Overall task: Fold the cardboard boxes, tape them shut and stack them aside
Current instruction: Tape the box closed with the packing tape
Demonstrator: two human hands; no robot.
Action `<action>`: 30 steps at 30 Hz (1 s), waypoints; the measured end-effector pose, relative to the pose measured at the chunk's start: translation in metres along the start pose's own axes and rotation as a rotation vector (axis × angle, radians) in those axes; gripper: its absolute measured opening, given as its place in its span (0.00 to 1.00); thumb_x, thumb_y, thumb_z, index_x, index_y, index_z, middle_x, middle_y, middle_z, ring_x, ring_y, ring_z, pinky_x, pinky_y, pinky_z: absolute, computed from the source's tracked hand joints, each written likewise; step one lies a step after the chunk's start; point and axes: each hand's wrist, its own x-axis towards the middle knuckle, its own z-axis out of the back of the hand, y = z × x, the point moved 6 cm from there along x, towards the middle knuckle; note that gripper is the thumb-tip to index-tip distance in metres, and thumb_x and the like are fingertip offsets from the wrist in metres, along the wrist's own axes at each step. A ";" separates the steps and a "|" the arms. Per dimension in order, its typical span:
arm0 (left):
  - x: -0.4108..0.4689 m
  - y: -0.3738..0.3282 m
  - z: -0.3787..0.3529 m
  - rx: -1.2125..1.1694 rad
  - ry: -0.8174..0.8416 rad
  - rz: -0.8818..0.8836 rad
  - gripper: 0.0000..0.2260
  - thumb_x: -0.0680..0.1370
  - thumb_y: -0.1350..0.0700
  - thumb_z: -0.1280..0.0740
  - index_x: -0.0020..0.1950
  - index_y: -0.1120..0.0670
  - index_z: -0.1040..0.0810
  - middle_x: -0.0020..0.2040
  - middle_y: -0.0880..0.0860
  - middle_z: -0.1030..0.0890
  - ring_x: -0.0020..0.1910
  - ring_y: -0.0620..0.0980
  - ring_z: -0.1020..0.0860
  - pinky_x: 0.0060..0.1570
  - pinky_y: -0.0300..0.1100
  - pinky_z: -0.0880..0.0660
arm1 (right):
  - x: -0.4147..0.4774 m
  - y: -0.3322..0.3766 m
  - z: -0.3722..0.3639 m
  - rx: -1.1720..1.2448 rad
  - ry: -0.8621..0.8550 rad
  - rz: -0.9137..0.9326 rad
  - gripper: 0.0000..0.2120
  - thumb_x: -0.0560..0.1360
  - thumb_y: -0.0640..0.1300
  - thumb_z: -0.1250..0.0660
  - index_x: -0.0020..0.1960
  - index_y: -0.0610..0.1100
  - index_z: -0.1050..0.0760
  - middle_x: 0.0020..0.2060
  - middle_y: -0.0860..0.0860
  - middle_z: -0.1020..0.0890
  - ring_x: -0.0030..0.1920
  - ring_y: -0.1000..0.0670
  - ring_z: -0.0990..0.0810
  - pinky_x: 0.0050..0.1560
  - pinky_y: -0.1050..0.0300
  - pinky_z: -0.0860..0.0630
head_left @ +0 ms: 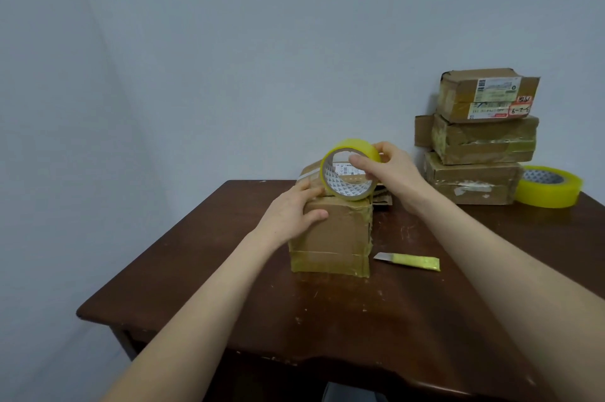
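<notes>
Hiding box (330, 231) top: tape roll (353, 144).

Brown box (330, 231) mid-table, yellow tape roll (355, 143) atop, stacked boxes (474, 179) right

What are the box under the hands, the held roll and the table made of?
Box: brown cardboard, matte, with glossy tape strips. Roll: clear yellowish plastic tape, shiny, on a printed core, probably card. Table: dark wood, it seems, varnished and scuffed.

Open tabletop (196, 270) lies left and front. Stacked boxes (474, 156), a spare tape roll (550, 187) and a knife (407, 261) crowd the right.
</notes>
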 end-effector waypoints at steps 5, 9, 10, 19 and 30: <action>0.004 0.002 -0.003 0.071 0.081 0.005 0.22 0.77 0.45 0.35 0.69 0.50 0.28 0.68 0.46 0.30 0.65 0.53 0.29 0.61 0.52 0.31 | -0.003 0.000 -0.005 0.017 0.030 0.018 0.15 0.69 0.55 0.26 0.49 0.47 0.24 0.36 0.52 0.20 0.38 0.53 0.22 0.41 0.59 0.28; 0.010 -0.021 -0.002 0.287 0.024 -0.055 0.30 0.74 0.36 0.36 0.72 0.48 0.33 0.71 0.48 0.32 0.70 0.51 0.35 0.67 0.49 0.35 | -0.002 -0.001 -0.004 0.050 0.048 0.010 0.15 0.69 0.54 0.26 0.50 0.48 0.23 0.37 0.52 0.19 0.38 0.54 0.21 0.42 0.60 0.28; 0.010 -0.023 -0.004 0.262 0.011 -0.041 0.31 0.74 0.37 0.36 0.73 0.48 0.35 0.72 0.49 0.33 0.69 0.51 0.34 0.64 0.48 0.33 | -0.001 -0.003 -0.003 0.073 0.060 0.005 0.16 0.69 0.53 0.25 0.53 0.48 0.23 0.38 0.52 0.19 0.39 0.54 0.21 0.43 0.59 0.27; 0.006 -0.025 -0.006 0.277 -0.030 -0.078 0.29 0.76 0.38 0.38 0.75 0.44 0.41 0.76 0.42 0.41 0.72 0.45 0.36 0.57 0.44 0.29 | 0.000 0.008 0.009 0.095 0.025 0.047 0.18 0.67 0.50 0.23 0.54 0.48 0.22 0.45 0.51 0.17 0.43 0.55 0.20 0.44 0.63 0.25; 0.008 -0.014 -0.009 0.328 -0.006 -0.040 0.27 0.79 0.40 0.42 0.77 0.44 0.44 0.78 0.43 0.45 0.75 0.44 0.42 0.67 0.46 0.35 | -0.008 -0.002 0.064 -0.152 0.039 -0.014 0.19 0.69 0.51 0.25 0.58 0.47 0.21 0.48 0.52 0.18 0.46 0.56 0.21 0.43 0.65 0.28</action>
